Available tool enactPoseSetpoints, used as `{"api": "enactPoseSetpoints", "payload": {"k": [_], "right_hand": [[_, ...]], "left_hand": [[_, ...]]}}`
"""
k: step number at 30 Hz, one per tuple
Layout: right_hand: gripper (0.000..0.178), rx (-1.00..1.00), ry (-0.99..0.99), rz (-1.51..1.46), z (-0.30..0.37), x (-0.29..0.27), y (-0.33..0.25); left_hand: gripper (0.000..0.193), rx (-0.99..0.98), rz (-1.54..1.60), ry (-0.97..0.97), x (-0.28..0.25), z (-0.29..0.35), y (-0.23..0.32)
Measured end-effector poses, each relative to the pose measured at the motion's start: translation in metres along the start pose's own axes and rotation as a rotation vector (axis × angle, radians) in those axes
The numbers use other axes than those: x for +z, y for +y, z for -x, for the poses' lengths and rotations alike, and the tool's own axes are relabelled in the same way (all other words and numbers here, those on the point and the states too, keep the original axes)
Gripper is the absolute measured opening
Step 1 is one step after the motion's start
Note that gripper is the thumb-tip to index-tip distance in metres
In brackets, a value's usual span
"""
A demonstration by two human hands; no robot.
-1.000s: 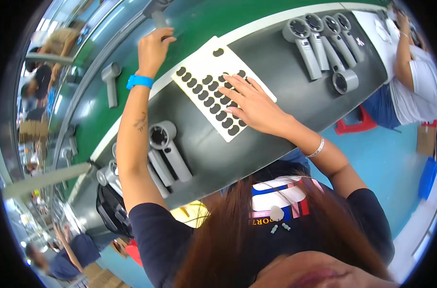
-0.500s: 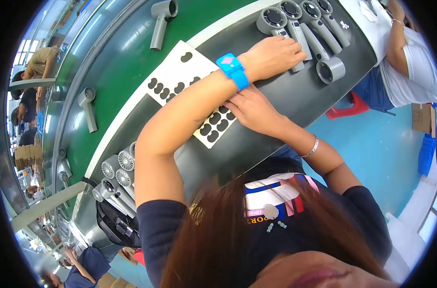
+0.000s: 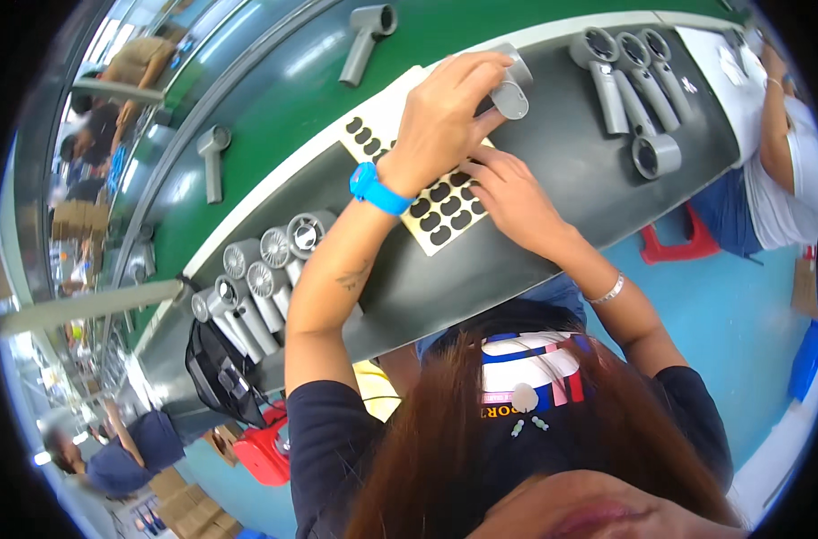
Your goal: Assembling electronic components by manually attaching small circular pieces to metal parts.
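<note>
A grey handheld fan [image 3: 515, 88] is in my left hand [image 3: 440, 112], raised over the far part of the bench, with my fingers wrapped round it and hiding much of it. On my left wrist is a blue watch. Below that hand lies a pale sticker sheet [image 3: 418, 241] bearing rows of black notched stickers [image 3: 450, 205]. My right hand [image 3: 521, 202] rests at the sheet's right side, thumb and fingertips closed together against it. Whether a loose sticker is between those fingertips cannot be seen.
Several grey fans [image 3: 638, 81] stand grouped at the right of the dark bench [image 3: 553, 225]. More fans [image 3: 265, 278] are at the left, beside a black bag [image 3: 216, 368]. A green conveyor [image 3: 274, 126] carrying two fans runs beyond. Red stools and co-workers are to either side.
My left hand has taken a grey fan from the group on the right and brought it left, above the sticker sheet. My right hand stays at the sheet. The view has shifted.
</note>
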State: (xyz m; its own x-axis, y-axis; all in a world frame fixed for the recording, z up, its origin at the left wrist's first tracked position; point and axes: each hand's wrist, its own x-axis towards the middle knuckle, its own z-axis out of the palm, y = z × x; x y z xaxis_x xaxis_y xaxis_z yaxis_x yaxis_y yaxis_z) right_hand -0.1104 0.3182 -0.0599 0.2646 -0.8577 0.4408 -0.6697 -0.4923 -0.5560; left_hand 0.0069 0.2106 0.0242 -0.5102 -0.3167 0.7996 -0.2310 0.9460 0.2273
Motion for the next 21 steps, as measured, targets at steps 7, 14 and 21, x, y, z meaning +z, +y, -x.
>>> {"api": "enactPoseSetpoints", "payload": {"k": [7,14,21], "right_hand": [[0.028,0.014,-0.092,0.013,0.015,-0.021,-0.014],[0.014,0.145,0.095,-0.105,-0.031,-0.018,-0.011],[0.011,0.295,0.045,0.031,-0.038,-0.004,0.006]], "left_hand": [[0.046,-0.491,0.238,0.415,-0.093,0.047,0.043],[0.045,-0.71,0.376,0.56,-0.091,0.098,0.077],[0.041,-0.61,0.292,0.424,-0.073,0.112,0.083]]}}
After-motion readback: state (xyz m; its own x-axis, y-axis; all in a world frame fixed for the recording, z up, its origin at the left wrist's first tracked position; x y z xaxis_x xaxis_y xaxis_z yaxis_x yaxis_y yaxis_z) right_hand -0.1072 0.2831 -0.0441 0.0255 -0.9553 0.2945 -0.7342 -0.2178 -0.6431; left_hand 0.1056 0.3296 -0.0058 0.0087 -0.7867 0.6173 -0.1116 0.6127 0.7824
